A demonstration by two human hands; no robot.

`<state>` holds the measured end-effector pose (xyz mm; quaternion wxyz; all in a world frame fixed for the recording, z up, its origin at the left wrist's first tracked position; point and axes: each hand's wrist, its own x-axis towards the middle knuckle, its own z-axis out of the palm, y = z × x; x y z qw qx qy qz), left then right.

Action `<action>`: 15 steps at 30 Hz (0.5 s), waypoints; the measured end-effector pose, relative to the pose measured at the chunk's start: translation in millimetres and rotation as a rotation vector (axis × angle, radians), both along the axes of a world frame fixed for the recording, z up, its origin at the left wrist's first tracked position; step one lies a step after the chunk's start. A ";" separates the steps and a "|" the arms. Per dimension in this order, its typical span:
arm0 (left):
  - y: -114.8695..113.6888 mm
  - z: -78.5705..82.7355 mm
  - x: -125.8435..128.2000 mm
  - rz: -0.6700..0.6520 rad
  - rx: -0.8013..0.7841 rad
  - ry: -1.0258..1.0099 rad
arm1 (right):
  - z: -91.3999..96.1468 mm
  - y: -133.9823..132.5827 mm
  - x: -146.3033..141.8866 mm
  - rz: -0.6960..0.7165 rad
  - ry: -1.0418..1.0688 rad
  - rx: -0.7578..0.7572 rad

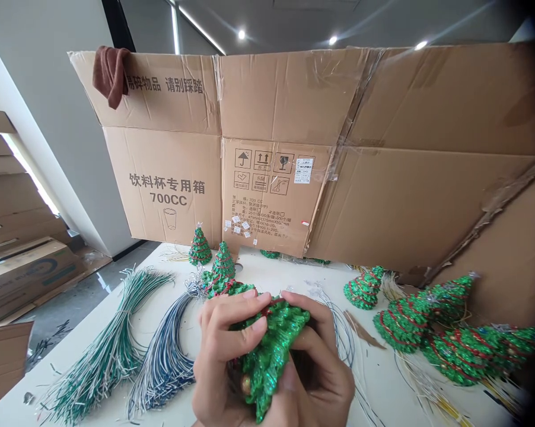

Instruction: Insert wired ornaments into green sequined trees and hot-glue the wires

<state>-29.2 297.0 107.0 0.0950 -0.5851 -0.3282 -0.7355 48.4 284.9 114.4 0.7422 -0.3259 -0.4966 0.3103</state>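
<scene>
My left hand [227, 350] and my right hand [321, 370] both grip a green glitter miniature Christmas tree [270, 356] held tilted over the white table [369, 362]. Red tinsel wraps the tree, and a gold bauble [246, 384] shows near my left palm. Bundles of green-and-white wires [107, 350] and blue-and-white wires [163, 362] lie left of my hands. Finished-looking glitter trees stand beyond them, including one [200, 246] at the back and one [364, 287] to the right. Several more [454, 353] crowd the right side.
A flattened cardboard carton [271, 148] stands upright along the table's back edge, with a brown cloth [111, 77] draped over its top. Loose pale wires [421, 379] lie on the right. Stacked cartons [13, 201] sit on the floor at left.
</scene>
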 end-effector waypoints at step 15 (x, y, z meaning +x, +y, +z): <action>4.0 5.2 1.2 -0.024 -0.033 0.017 | -1.2 1.2 2.4 -0.018 0.046 -0.023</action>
